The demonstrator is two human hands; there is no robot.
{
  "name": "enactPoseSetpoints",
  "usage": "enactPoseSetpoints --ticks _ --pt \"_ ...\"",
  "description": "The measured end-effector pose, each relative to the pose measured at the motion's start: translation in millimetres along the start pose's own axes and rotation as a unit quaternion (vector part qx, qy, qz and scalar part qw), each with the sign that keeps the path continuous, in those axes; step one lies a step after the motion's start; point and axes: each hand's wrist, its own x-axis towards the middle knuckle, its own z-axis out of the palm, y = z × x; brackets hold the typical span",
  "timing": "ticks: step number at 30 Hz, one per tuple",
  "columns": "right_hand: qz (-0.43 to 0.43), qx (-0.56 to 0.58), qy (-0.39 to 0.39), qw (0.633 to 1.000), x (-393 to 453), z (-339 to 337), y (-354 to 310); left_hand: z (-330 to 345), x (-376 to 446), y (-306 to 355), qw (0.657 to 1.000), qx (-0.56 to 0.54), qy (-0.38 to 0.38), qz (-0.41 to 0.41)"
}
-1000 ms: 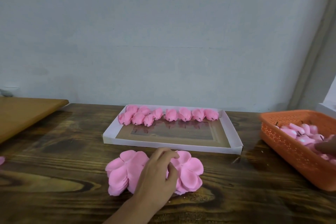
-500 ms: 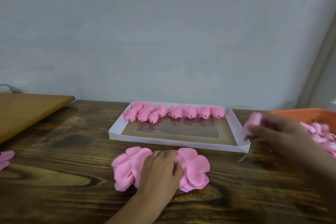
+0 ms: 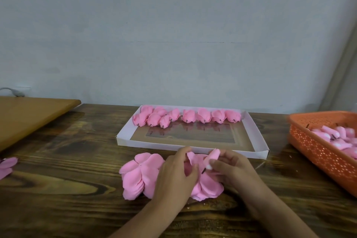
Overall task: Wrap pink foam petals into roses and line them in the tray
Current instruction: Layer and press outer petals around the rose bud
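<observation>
Step in hand: we judge this to be the start of wrapping a fresh rose, with the core brought to the petals and no petal wound round it yet.
Right hand (image 3: pixel 229 168): our fingers pinch a small pink bud (image 3: pixel 212 157) on a dark stem, held just above the petal pile.
Left hand (image 3: pixel 176 177): it rests on the foam petals (image 3: pixel 139 176), thumb and forefinger nipping the edge of one petal and lifting it towards the bud.
Petals: a loose pink heap on the worktop (image 3: pixel 67 189), just in front of the tray and partly hidden under both our hands.
Tray (image 3: pixel 259 139): white card, with finished roses (image 3: pixel 188 116) lined along its far edge; the left end is bunched two deep, and the near part of the floor is bare.
Basket (image 3: pixel 316 147): orange, at the right, well apart from our hands, holding more buds.
Stray petal (image 3: pixel 7 166): lying alone at the left edge of the worktop.
Next move calls for: seating the bud's base against the lifted petal, then curling the petal snugly round it while the stem stays pinched; we expect the foam to spring open unless pressure is kept on.
Progress: one row laid, much of the tray unfilled.
</observation>
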Motion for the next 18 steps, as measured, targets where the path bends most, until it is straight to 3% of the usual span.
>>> enactPoseSetpoints --ticks 3,8,13,18 --pt "-0.017 0.006 0.013 1.000 -1.2 2.9 -2.3 -0.4 1.6 2.1 1.000 -0.018 -0.002 -0.012" --pt "-0.048 0.030 0.022 0.998 -5.3 4.3 -3.3 -12.4 -3.2 12.5 0.980 -0.197 0.027 -0.021" --pt "-0.046 0.058 0.037 0.997 -8.1 6.8 -2.3 -11.8 -2.6 16.9 0.935 -0.335 -0.008 -0.120" --pt "-0.062 0.068 0.019 0.996 -9.3 6.2 -3.2 -11.8 -2.6 11.3 0.900 -0.387 -0.045 -0.195"
